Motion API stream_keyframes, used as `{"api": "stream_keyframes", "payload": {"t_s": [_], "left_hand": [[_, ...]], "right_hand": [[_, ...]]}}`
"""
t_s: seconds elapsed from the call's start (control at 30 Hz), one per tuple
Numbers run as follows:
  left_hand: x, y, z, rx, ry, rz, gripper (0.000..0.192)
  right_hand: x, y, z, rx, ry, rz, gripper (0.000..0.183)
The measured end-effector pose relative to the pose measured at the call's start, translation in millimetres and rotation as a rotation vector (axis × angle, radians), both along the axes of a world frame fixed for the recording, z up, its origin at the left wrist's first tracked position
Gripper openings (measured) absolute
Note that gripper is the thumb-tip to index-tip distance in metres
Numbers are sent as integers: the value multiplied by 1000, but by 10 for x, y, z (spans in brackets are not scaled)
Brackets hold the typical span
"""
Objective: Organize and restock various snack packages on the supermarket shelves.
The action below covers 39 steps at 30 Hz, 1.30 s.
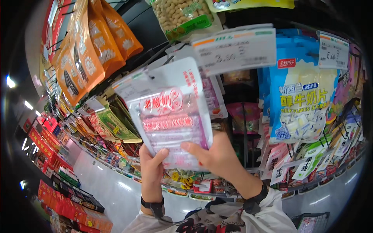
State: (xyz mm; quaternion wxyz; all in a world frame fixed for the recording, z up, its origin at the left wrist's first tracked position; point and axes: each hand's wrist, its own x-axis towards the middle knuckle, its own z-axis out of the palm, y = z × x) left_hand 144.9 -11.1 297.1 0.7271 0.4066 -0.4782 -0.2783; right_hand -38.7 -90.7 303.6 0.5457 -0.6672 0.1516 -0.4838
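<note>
A clear and white plastic pouch of pink and purple candy rolls [174, 125] is between my two hands, below a hook with a price tag. My left hand [152, 163] grips its lower left edge, thumb on the front. My right hand [214, 151] holds the lower right side, thumb over the front; its other fingers are hidden behind the pouch. A similar pouch [214, 96] hangs just behind it. Above stands a price tag [234, 52] in a plastic holder. Whether the held pouch is still on its hook, I cannot tell.
Blue bags of milk tablets [303, 96] hang at the right, orange sunflower seed bags [84, 58] at the upper left, a peanut bag [183, 17] at the top. Metal hooks project between them. Red boxes [70, 208] stack at the lower left; a wire basket [311, 222] is lower right.
</note>
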Motion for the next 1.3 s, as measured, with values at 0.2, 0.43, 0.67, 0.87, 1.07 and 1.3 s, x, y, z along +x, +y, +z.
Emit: {"api": "stream_keyframes", "payload": {"t_s": [0.2,0.43,0.67,0.87,1.07,1.3], "left_hand": [[180,-205,-6,62,-118,-108,54],[485,81,-93,87,-256,-285,88],[847,520,-359,48,-310,-299,64],[1280,840,-818,-110,-262,-366,21],[1201,1089,-1410,107,46,-582,16],[866,982,-1400,85,-299,-568,14]], "right_hand": [[63,44,56,117,5,-167,24],[234,-200,91,-111,44,-427,25],[182,-511,226,-183,283,-715,28],[387,179,-146,-419,183,-1063,32],[-174,1570,-930,-497,641,-1124,28],[-1643,3074,-1965,49,1213,-1215,16]]}}
